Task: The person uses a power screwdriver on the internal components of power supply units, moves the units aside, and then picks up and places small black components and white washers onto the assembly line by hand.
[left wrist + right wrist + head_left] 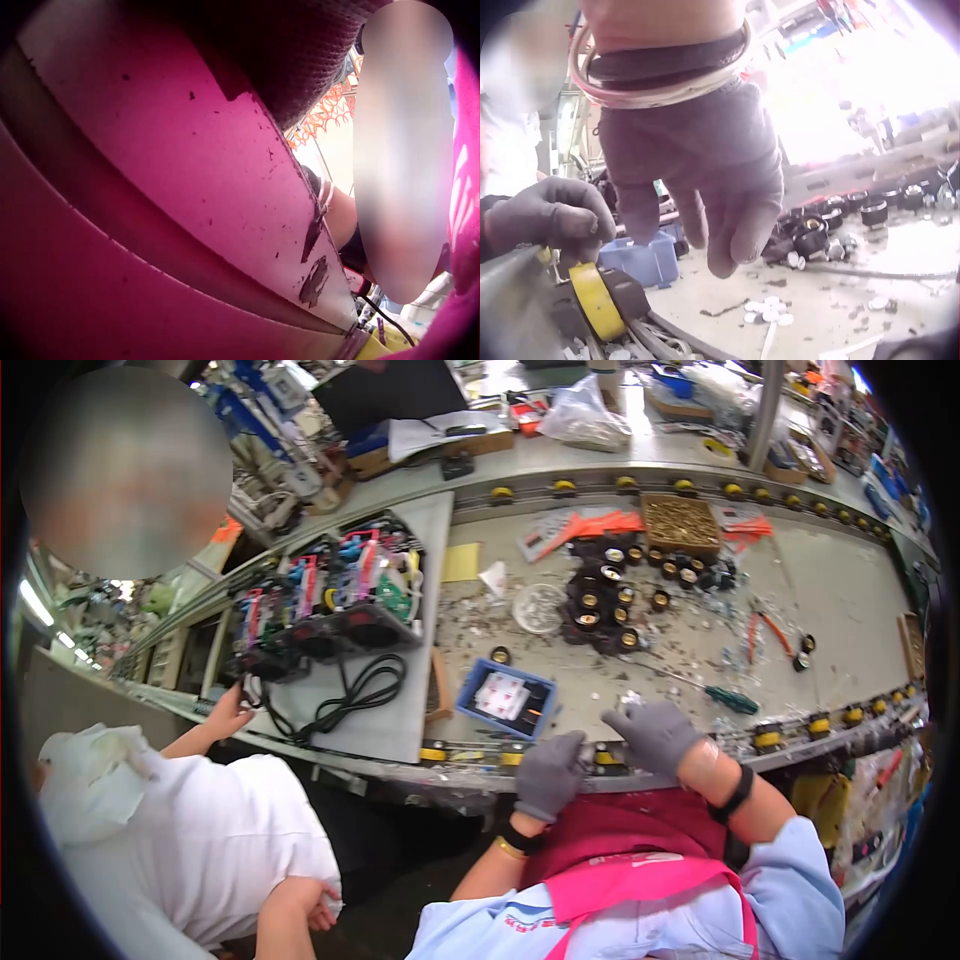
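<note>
Both hands wear grey gloves. At the near rail of the workbench (pixel 830 605), the left hand (pixel 548 775) rests by the edge with loosely bent fingers and nothing visible in it. The right hand (pixel 655 738) hovers just over the near edge; in the right wrist view its fingers (pixel 739 232) hang loosely downward, holding nothing. Closest to the left hand is a blue bin (pixel 465 705) with white printed cards (pixel 500 696) inside. A green-handled screwdriver (pixel 732 700) lies beyond the right hand. The left wrist view shows mostly the pink-lit bench edge and dark glove fabric.
Black round parts with brass centres (pixel 605 600) cluster mid-bench, beside a box of brass screws (pixel 682 525) and a clear dish (pixel 538 608). Orange-handled pliers (pixel 770 628) lie to the right. At left, a wired fan assembly (pixel 350 585) sits on a board, near another person (pixel 200 830).
</note>
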Tool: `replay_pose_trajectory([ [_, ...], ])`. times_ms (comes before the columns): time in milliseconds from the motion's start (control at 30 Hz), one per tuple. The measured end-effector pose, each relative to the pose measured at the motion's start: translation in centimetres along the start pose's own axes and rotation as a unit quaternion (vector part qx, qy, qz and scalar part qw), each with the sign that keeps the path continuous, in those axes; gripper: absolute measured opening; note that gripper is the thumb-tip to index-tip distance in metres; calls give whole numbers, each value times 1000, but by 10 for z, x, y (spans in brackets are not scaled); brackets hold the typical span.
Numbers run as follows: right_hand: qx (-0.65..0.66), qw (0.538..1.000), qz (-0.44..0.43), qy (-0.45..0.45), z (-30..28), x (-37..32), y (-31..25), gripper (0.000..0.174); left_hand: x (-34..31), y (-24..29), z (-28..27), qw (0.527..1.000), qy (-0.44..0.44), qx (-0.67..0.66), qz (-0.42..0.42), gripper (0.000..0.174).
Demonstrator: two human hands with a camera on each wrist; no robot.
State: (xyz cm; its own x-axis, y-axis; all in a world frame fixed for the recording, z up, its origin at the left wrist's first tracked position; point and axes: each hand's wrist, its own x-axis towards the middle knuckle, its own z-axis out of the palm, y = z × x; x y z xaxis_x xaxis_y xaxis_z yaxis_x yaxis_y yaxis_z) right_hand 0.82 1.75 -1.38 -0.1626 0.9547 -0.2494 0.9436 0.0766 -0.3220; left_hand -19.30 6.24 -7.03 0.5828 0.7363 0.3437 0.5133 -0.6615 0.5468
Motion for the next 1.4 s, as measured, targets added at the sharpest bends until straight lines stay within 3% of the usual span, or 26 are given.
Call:
replay_pose_trajectory([
  [67, 8, 997, -53, 47, 5, -24, -6, 52, 1, 1, -4, 1000, -18, 15, -14, 23],
  [267, 156, 965, -43, 208, 50, -36, -3, 43, 2, 5, -2, 998, -46, 51, -11, 23],
  [500, 231, 953, -24, 195, 50, -36, -1, 34, 2, 4, 2, 999, -27, 40, 5, 21],
  [1100, 204, 958, -34, 198, 48, -36, -3, 34, 3, 7, 0, 998, -31, 55, -10, 20],
  [1233, 215, 955, -32, 204, 50, -35, -4, 32, 3, 3, -3, 998, 4, -55, -26, 19],
  [1367, 214, 954, -38, 205, 48, -35, -5, 32, 5, -6, -11, 960, -4, -248, -132, 23],
  [1400, 216, 954, -39, 205, 48, -35, -4, 31, 7, -11, -16, 970, -3, -208, -129, 24],
])
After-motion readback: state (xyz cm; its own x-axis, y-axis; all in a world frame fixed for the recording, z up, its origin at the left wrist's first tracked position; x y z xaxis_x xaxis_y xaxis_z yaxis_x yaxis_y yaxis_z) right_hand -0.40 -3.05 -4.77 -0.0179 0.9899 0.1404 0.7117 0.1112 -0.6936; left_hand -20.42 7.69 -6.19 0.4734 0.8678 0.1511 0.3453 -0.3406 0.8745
